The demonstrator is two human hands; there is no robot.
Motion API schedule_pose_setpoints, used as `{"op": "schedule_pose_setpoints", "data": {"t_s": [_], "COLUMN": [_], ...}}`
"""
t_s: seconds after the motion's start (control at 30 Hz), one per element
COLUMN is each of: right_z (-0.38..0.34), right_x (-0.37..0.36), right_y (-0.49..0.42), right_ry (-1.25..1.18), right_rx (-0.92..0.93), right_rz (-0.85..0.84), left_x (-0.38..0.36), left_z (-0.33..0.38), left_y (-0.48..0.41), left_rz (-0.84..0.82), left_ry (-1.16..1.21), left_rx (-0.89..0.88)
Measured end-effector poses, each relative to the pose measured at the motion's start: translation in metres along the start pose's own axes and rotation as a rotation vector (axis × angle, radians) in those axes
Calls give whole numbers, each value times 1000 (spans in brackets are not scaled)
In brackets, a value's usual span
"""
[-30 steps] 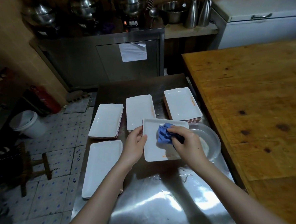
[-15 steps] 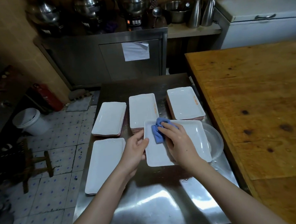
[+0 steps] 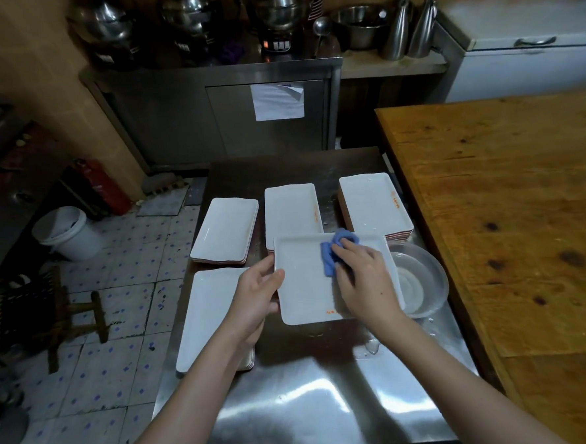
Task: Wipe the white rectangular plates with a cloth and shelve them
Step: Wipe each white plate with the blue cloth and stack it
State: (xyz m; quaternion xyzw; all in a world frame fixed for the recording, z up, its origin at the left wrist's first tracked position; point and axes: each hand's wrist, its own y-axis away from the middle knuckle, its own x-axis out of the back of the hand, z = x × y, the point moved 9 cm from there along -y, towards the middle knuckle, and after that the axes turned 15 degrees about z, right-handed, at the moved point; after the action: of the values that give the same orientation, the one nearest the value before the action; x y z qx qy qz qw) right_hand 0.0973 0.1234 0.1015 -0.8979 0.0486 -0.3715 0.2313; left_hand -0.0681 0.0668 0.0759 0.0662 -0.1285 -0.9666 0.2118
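Right hand (image 3: pixel 363 279): fingers curled down over the bunched blue cloth (image 3: pixel 333 255), pressing it onto the upper face of the white rectangular plate (image 3: pixel 305 282), close to the 12 o'clock rim, about mid-length
Left hand (image 3: pixel 258 292): clamped on the plate's 9 o'clock short edge, thumb on the rim, fingers underneath
Plate position: held low over the steel table (image 3: pixel 296 410), its 3 o'clock end overlapping the clear bowl (image 3: pixel 425 282) in view; touching the bowl or not, cannot tell
Long axis: 9 to 3 o'clock, face up, orange lettering by the 6 o'clock rim
Stretch left to wipe, by judgement: toward 3 and 6 o'clock of the cloth, nearer the right hand than the left
Around: far-left stack (image 3: pixel 225 231), middle stack (image 3: pixel 291 211) and far-right stack (image 3: pixel 372 203) at 12 o'clock of the held plate, near-left stack (image 3: pixel 208 316) at 8 o'clock; no shelf identifiable
Against half a second ago: cloth shifted from the plate's 9 o'clock quarter to mid-length along the far rim; left grip on the same edge
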Motion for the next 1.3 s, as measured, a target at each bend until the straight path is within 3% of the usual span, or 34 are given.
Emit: {"op": "schedule_pose_setpoints", "data": {"t_s": [0.17, 0.33, 0.47, 0.57, 0.77, 1.03, 1.2, 1.3], "right_z": [-53, -50, -15, 4, -10, -69, -53, -20], "right_x": [-17, -2, 25, 28, 22, -6, 8, 29], "right_y": [15, 9, 1, 1, 5, 34, 24, 13], "right_ry": [-76, -22, 124, 223, 52, -5, 90, 171], "right_rx": [171, 273, 240, 200, 135, 307, 405, 313], "right_rz": [-47, 26, 144, 121, 94, -11, -35, 43], "left_x": [-3, 6, 17, 20, 12, -3, 2, 6], "left_z": [-4, -9, -13, -11, -9, -15, -13, -11], "left_y": [1, 2, 1, 0, -4, -7, -11, -14], "left_rz": [6, 63, 98, 83, 67, 51, 67, 83], "left_ry": [21, 29, 52, 67, 85, 104, 106, 92], "left_rx": [-1, 19, 36, 28, 26, 36, 22, 12]}}
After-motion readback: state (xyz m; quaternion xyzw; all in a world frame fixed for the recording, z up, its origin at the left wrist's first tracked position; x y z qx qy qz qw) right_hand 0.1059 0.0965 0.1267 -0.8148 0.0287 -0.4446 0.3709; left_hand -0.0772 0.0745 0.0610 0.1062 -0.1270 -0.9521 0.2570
